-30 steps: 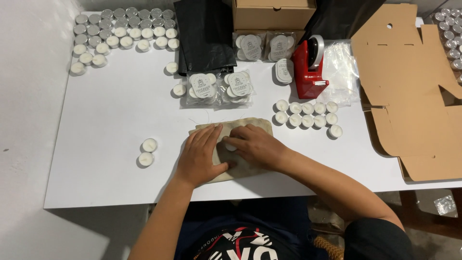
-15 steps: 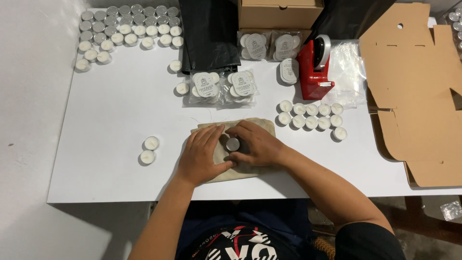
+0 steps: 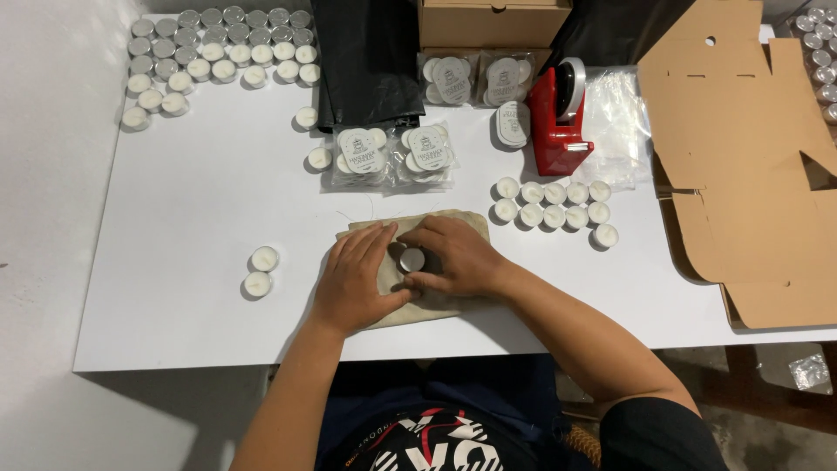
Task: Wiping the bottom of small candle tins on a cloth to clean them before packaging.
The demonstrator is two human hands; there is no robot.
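Come into sight since a second ago: small silver candle, now bare between both hands on the cloth pouch.

Looks like the step of handling one candle against the pouch, mid-way, with nothing yet seen going in. Right hand curled narrow around the candle, fingertips and thumb closed on its rim, holding it down on the cloth. Left hand spread flat and wide, gripping nothing, pinning the pouch to the white table. Calls next for a steady left palm, so as to keep the cloth from sliding while the right shifts the candle. Otherwise unchanged from before: two loose candles well to the left, rows of white candles and red tape dispenser to the right.
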